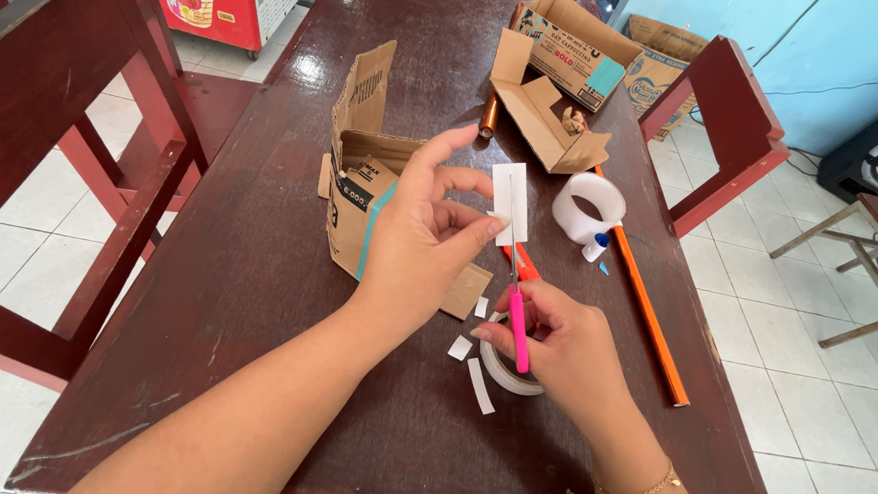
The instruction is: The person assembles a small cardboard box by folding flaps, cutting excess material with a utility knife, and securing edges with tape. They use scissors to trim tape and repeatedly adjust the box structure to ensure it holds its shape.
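While the open cardboard box (362, 188) lies on its side near the middle of the dark wooden table (256, 298), the left hand (424, 251) rises just right of it, thumb and fingers pinching a small white paper strip (509, 201) upright. Right of the box and nearer the person, the right hand (554, 343) is clenched round the pink handles of the scissors (517, 291), whose thin blades run up into the strip's lower edge. Under that hand sits a tape roll (503, 371), with white paper scraps (473, 364) beside it. Farther right of the box stand a white glue bottle (589, 213) and a long orange rod (646, 313). A clean cut likely needs the strip held taut and the blades kept straight along its length.
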